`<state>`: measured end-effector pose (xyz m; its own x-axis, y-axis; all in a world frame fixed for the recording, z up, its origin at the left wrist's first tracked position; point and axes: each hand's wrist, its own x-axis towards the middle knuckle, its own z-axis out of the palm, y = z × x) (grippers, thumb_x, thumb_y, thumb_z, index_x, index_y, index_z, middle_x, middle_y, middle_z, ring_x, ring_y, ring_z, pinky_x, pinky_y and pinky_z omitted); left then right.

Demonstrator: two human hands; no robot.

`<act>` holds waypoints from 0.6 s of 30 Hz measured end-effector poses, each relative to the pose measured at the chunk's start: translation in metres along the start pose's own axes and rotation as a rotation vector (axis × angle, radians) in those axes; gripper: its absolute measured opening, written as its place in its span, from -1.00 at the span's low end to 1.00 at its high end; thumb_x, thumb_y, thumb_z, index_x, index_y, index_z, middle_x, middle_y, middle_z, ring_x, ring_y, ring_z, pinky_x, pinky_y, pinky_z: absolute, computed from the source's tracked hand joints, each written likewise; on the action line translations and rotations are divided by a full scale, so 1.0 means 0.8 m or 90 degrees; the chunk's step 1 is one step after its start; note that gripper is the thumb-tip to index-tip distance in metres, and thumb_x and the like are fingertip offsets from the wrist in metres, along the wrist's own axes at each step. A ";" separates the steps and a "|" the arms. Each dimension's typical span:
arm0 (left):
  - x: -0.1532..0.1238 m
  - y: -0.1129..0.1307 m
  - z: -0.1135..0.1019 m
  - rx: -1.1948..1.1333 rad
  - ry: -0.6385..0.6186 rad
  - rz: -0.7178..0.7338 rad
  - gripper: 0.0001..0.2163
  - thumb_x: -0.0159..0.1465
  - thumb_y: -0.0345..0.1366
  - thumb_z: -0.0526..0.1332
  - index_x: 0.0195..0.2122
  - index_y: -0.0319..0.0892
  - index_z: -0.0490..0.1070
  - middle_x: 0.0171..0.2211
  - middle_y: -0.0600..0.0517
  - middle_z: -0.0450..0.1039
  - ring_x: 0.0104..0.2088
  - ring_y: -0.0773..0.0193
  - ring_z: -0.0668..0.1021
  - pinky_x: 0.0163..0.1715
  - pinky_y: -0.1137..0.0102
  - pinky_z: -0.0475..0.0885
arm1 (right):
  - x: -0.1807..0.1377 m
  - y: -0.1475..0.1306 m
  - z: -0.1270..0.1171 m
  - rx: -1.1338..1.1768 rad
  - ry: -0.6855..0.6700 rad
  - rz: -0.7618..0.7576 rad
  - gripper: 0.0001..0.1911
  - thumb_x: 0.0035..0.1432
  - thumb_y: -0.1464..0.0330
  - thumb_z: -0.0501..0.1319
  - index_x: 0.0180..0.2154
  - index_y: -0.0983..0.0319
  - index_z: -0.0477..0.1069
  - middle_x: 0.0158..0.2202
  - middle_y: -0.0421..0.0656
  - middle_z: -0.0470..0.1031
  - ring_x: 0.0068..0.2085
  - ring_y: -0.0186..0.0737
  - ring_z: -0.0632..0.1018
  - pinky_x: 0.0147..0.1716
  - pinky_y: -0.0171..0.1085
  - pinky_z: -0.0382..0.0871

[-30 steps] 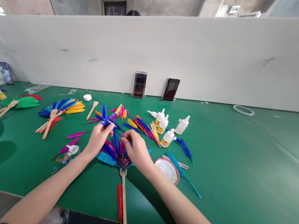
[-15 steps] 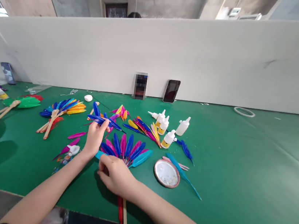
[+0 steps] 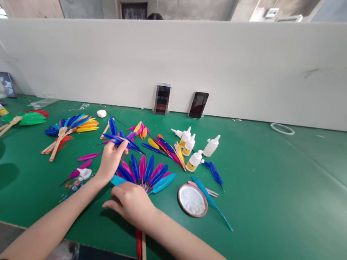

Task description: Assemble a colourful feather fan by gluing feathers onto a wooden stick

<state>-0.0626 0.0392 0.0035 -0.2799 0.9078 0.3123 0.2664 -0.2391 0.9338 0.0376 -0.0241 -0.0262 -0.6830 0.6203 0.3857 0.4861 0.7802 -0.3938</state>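
My left hand (image 3: 111, 162) pinches a blue feather (image 3: 121, 141) among other blue feathers on the far side of the fan. In front of me lies a feather fan (image 3: 148, 173) with blue, magenta and turquoise feathers spread in an arc. Its wooden handle (image 3: 144, 254) and a red tassel (image 3: 138, 245) reach toward the table's front edge. Over the fan's lower left part rests my right hand (image 3: 133, 203), thumb stretched apart from the bent fingers and nothing seen between them. A turquoise feather (image 3: 117, 180) pokes out beside those fingers. The fan's centre is hidden under this hand.
Several white glue bottles (image 3: 194, 161) stand beyond the fan. Right of it are a round dish (image 3: 192, 200) and a long turquoise feather (image 3: 215, 203). Loose magenta feathers (image 3: 83, 167) and other fans (image 3: 65, 128) lie left. Two phones (image 3: 198, 105) lean on the partition (image 3: 248, 71).
My right thumb has moved left and away from the fingers, and the right hand has shifted slightly left. My left hand keeps its hold on the blue feather.
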 end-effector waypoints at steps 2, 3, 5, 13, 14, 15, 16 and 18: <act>-0.001 0.001 0.000 0.012 -0.003 0.000 -0.79 0.05 -0.19 0.15 -0.63 -0.19 0.27 -0.69 0.13 0.29 -0.61 0.38 0.36 -0.52 0.46 0.26 | 0.001 0.002 -0.004 -0.007 0.023 0.035 -0.74 0.04 0.17 0.14 -0.49 0.25 0.32 -0.56 -0.15 0.41 -0.50 -0.24 0.44 -0.60 -0.35 0.13; -0.001 0.002 0.000 0.017 -0.003 0.001 -0.79 0.05 -0.19 0.15 -0.63 -0.19 0.27 -0.70 0.13 0.29 -0.61 0.39 0.36 -0.53 0.46 0.25 | 0.002 0.005 -0.008 0.000 0.046 0.066 -0.76 0.06 0.19 0.13 -0.48 0.24 0.31 -0.55 -0.15 0.41 -0.49 -0.24 0.43 -0.59 -0.35 0.14; -0.002 0.003 0.001 0.026 -0.003 0.006 -0.78 0.05 -0.19 0.14 -0.64 -0.18 0.26 -0.70 0.13 0.29 -0.63 0.39 0.35 -0.54 0.46 0.25 | 0.004 0.015 -0.019 0.032 0.117 0.159 -0.85 0.10 0.30 0.10 -0.45 0.23 0.30 -0.52 -0.15 0.41 -0.46 -0.25 0.43 -0.53 -0.35 0.18; -0.005 0.011 0.001 0.030 -0.057 0.028 -0.84 0.05 -0.22 0.14 -0.58 -0.19 0.30 -0.69 0.14 0.29 -0.60 0.36 0.39 -0.51 0.45 0.28 | 0.006 0.070 -0.051 0.213 0.245 0.317 -0.88 0.03 0.44 0.09 -0.31 0.24 0.31 -0.41 -0.15 0.42 -0.40 -0.26 0.41 -0.39 -0.30 0.26; -0.006 0.011 0.001 0.026 -0.064 0.028 -0.84 0.05 -0.22 0.14 -0.57 -0.19 0.30 -0.70 0.14 0.28 -0.60 0.36 0.39 -0.50 0.45 0.29 | 0.005 0.072 -0.051 0.231 0.242 0.312 -0.92 0.03 0.43 0.09 -0.37 0.23 0.32 -0.44 -0.17 0.42 -0.42 -0.28 0.41 -0.42 -0.31 0.25; -0.006 0.010 0.001 0.024 -0.069 0.028 -0.84 0.05 -0.22 0.15 -0.56 -0.19 0.30 -0.69 0.14 0.28 -0.60 0.36 0.39 -0.50 0.44 0.29 | 0.005 0.073 -0.051 0.242 0.243 0.309 -0.93 0.03 0.43 0.08 -0.42 0.23 0.33 -0.47 -0.18 0.41 -0.44 -0.28 0.40 -0.43 -0.31 0.24; -0.005 0.010 0.002 0.023 -0.071 0.026 -0.84 0.05 -0.22 0.15 -0.56 -0.19 0.30 -0.69 0.14 0.28 -0.60 0.35 0.39 -0.49 0.44 0.29 | 0.005 0.073 -0.050 0.245 0.250 0.307 -0.92 0.03 0.43 0.07 -0.46 0.22 0.32 -0.49 -0.19 0.41 -0.46 -0.29 0.40 -0.44 -0.31 0.24; -0.005 0.009 0.002 0.021 -0.073 0.024 -0.83 0.05 -0.20 0.15 -0.55 -0.19 0.31 -0.69 0.14 0.29 -0.59 0.35 0.39 -0.49 0.44 0.29 | 0.005 0.072 -0.050 0.247 0.263 0.307 -0.91 0.02 0.42 0.07 -0.47 0.23 0.32 -0.50 -0.19 0.40 -0.47 -0.30 0.39 -0.45 -0.32 0.24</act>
<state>-0.0585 0.0345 0.0085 -0.1626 0.9324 0.3227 0.3049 -0.2636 0.9152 0.0845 0.0266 -0.0139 -0.1452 0.9262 0.3479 0.3996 0.3766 -0.8358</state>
